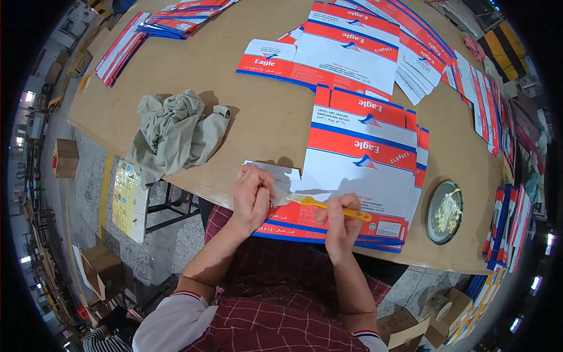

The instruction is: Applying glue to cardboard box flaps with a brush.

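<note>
My right hand (340, 222) grips a brush by its yellow handle (316, 203), its tip pointing left. My left hand (253, 196) is closed, with a thin translucent piece (281, 194) showing at its fingers, right by the brush tip. Beneath both hands lies a stack of flat red, white and blue cartons (352, 173) at the table's near edge. A dark-rimmed round dish (433, 229) with cream-coloured paste (448, 212) stands to the right.
A crumpled grey-green cloth (179, 132) lies on the brown table (258, 129) at the left. More flat cartons (358, 50) are piled at the back, with others (182, 17) at the far left. Cardboard boxes (99, 270) stand on the floor.
</note>
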The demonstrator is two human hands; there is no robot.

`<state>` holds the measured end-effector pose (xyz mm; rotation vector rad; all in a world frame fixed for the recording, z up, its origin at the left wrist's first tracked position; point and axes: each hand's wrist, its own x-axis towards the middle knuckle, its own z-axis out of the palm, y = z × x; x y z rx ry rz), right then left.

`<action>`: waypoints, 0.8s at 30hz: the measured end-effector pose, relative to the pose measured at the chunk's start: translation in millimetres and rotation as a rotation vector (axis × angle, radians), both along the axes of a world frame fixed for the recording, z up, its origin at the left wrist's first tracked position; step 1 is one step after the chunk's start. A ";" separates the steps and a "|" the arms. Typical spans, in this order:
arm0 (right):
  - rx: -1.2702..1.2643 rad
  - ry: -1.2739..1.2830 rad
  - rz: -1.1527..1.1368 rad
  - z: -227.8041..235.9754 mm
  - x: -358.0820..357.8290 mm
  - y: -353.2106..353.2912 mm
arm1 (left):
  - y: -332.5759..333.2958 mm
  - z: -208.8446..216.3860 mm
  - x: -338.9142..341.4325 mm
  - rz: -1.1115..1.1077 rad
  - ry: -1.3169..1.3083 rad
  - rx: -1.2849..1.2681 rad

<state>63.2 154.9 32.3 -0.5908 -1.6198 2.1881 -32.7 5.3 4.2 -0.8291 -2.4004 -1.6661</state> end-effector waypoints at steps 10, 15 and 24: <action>0.521 0.066 0.071 -3.3 3.9 2.6 | -0.8 1.1 0.3 -0.006 -0.004 0.004; 0.402 0.048 0.071 0.3 4.9 5.1 | -1.1 -1.1 0.1 -0.008 -0.015 0.003; 0.496 0.019 0.144 13.2 0.0 6.0 | -0.4 -0.9 0.1 0.004 0.019 0.014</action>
